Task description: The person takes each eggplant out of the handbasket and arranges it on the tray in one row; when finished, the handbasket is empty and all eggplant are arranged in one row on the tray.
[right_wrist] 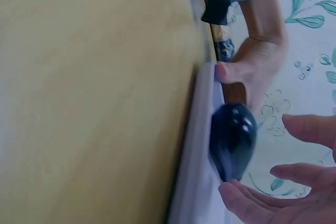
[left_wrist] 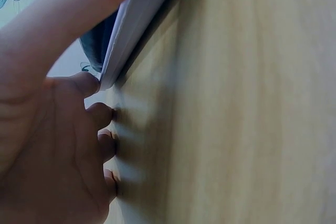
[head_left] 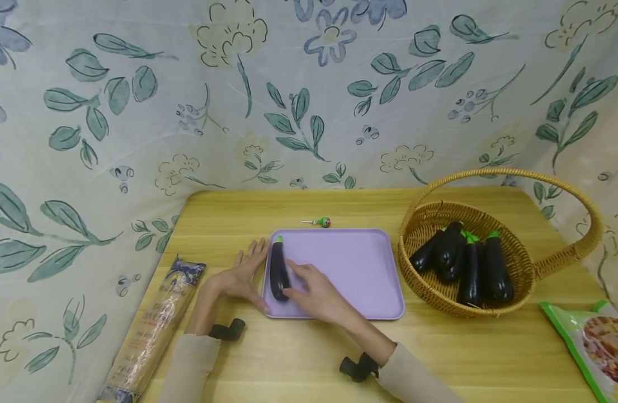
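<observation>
A dark purple eggplant (head_left: 278, 268) with a green stem end lies lengthwise along the left side of a lilac tray (head_left: 346, 274). My left hand (head_left: 238, 280) has its fingers spread at the tray's left edge, the thumb at the near left corner. In the left wrist view, the other fingertips of that left hand (left_wrist: 52, 145) rest on the tabletop beside the tray rim (left_wrist: 113, 59). Over the tray, my right hand (head_left: 319, 294) is just right of the eggplant. The right wrist view shows its fingers loosely apart, fingertips close to the eggplant's rounded end (right_wrist: 233, 135).
A wicker basket (head_left: 421, 288) with a tall handle holds several eggplants (head_left: 472, 274) right of the tray. Behind the tray lies a lollipop (head_left: 324, 222). A long noodle-like packet (head_left: 155, 330) is at the left, and a green-edged food bag (head_left: 590, 341) at the right table edge.
</observation>
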A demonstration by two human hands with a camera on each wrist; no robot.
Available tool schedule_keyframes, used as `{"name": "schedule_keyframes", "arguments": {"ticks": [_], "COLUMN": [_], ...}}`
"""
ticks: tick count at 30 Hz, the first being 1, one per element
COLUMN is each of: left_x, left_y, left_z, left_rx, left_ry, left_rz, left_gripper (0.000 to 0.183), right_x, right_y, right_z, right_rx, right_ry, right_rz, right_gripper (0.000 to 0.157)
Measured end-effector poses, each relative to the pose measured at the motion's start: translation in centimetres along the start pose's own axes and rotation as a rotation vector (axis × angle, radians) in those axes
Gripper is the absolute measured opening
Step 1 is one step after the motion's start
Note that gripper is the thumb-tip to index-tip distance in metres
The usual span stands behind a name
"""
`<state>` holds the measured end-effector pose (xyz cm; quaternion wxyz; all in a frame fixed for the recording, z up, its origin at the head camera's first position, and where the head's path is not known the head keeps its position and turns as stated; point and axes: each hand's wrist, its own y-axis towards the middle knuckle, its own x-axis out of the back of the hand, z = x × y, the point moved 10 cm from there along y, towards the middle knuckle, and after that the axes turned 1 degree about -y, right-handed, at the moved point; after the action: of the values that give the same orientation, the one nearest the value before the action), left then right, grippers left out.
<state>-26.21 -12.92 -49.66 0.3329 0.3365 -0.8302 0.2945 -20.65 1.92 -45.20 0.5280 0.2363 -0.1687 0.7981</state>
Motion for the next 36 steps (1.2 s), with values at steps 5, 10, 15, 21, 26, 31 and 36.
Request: {"name": "schedule_keyframes", "arguments": {"ticks": [5,10,15,21,26,31,36], "left_x": [0.0,0.0,0.0,0.0,0.0,0.0,0.0], "left_y": [0.0,0.1,0.1,0.0,0.2,0.2,0.1], "left_z": [0.0,-0.2,-0.2,0.0,0.0,-0.1,0.0], "left_rx": [0.002,-0.001,-0.004,-0.011,-0.006,-0.005,-0.003], "left_ry": [0.002,-0.001,-0.005,-0.018,-0.01,-0.012,-0.016], "left_rz": [-0.005,-0.009,-0.002,-0.009,-0.002,-0.007,-0.011], "left_gripper": [0.162,0.163,0.163,0.163,0.163,0.162,0.162], "right_x": [2.2,5.7,10.1,16.0,21.2,25.2,27.3], "right_y": [-1.2,-3.0,-5.3,-8.0,-10.1,-11.6,-11.9], "right_z": [0.2,0.7,0.8,0.4,-0.8,-2.9,-5.8], "right_rx": [-0.017,-0.013,-0.016,-0.039,-0.075,-0.079,-0.186], "right_ry": [0.02,0.01,-0.005,-0.058,-0.107,-0.113,-0.124], "right_rz": [0.031,0.037,0.032,-0.019,-0.1,-0.188,-0.216], "right_gripper": [0.069,0.071,0.067,0.059,0.055,0.055,0.067]}}
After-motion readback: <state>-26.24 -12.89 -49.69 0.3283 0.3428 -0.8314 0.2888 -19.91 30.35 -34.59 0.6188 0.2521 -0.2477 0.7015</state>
